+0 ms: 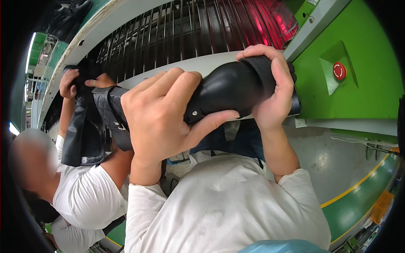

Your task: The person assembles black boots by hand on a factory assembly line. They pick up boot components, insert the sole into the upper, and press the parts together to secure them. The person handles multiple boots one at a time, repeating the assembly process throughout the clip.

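Across the middle lies a black boot point(230, 86) with a smooth, shiny rounded part, a quilted shaft point(106, 105) and a strap with a metal stud. My left hand point(158, 111) wraps over the boot around the strap, its thumb stretched along the lower side. At the right end my right hand point(276, 92) curls around the dark sole edge point(261, 74), thumb and fingers pressed on it. The palms hide part of the boot's middle and the far end of its sole.
A conveyor of metal bars point(181, 31) runs behind the boot, lit red at its right. A green machine panel point(358, 46) carries a red stop button point(339, 71). At left a co-worker point(90, 185) handles another black boot point(86, 135). Black shoes point(69, 19) sit far left.
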`<state>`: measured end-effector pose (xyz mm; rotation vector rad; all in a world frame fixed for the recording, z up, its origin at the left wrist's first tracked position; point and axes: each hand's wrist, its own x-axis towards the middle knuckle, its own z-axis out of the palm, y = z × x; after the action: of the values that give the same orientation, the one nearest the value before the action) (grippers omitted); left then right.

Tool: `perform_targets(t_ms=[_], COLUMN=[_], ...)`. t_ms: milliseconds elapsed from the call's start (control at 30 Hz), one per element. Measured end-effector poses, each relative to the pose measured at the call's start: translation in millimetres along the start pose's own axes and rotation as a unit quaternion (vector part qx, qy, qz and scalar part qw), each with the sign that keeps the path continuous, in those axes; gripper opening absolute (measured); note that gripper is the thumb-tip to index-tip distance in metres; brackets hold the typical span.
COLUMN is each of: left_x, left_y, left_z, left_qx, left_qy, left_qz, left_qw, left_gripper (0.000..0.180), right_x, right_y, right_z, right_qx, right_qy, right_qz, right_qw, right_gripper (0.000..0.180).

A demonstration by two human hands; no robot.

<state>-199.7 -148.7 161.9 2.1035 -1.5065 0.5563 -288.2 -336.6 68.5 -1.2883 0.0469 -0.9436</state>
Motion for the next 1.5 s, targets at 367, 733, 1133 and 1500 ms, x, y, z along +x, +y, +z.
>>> perform_targets(t_ms=[367,733,1133,1500], left_x=[-3.2,-0.9,20.3,39.8], left_y=[30.4,27.7,-12.4,-39.1], left_z=[-9.4,-10.3,1.7,12.9], left_qx=[0.046,0.04,0.02,0.013], left_qy=[-0.049,-0.058,-0.032,-0.044], left_qz=[-0.001,-0.004,0.007,0.029], left_qw=[0.998,0.997,0.999,0.999], left_gripper=[0.072,0.071,0.064,0.06], right_x=[-17.3,-17.1,21.1,44.8], right_y=[-4.3,0.4,-0.4,9.1], right_z=[-16.5,-17.4,3.3,2.1], right_qx=[-0.002,0.002,0.007,-0.136], right_qy=[-0.028,-0.048,-0.037,-0.066], right_qz=[-0.056,-0.072,0.03,-0.007], right_qw=[0.998,0.996,0.999,0.988], right_gripper=[0.048,0.05,0.045,0.037])
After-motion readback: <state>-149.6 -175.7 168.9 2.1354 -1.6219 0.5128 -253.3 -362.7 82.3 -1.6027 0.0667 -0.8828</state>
